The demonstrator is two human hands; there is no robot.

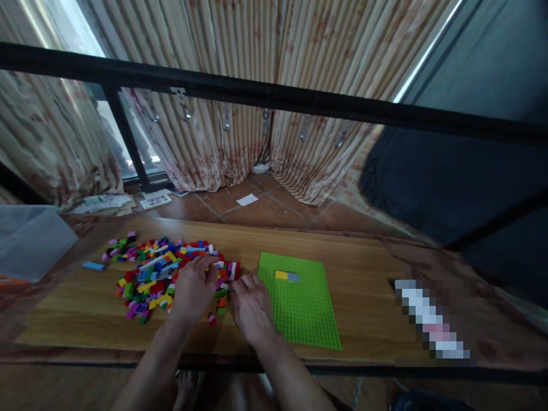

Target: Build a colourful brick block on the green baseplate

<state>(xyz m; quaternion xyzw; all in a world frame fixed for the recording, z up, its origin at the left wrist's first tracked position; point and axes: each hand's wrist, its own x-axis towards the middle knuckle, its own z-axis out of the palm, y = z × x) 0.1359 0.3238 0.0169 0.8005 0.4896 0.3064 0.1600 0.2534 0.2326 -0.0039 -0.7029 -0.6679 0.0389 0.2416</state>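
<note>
A heap of mixed toy building bricks (156,274) in many colours lies on the wooden board, left of centre. My left hand (194,288) reaches over the heap's right side, its fingers stretched out and the thumb apart. Beside it, my right hand (250,302) is at the heap's right edge with its fingers bent and close together. A small pale piece shows at its fingertips; whether it is gripped cannot be made out. Right of this hand lies a green studded baseplate (303,311), bearing a yellow brick (281,275) and a greyish-blue brick (293,277) side by side.
The wooden board (363,285) carries a lone blue brick (94,266) left of the heap. A translucent plastic bin (32,242) stands at the far left. A dark metal rail (240,88) crosses beyond the board, before curtains (222,45). A blurred-out object (432,319) lies right.
</note>
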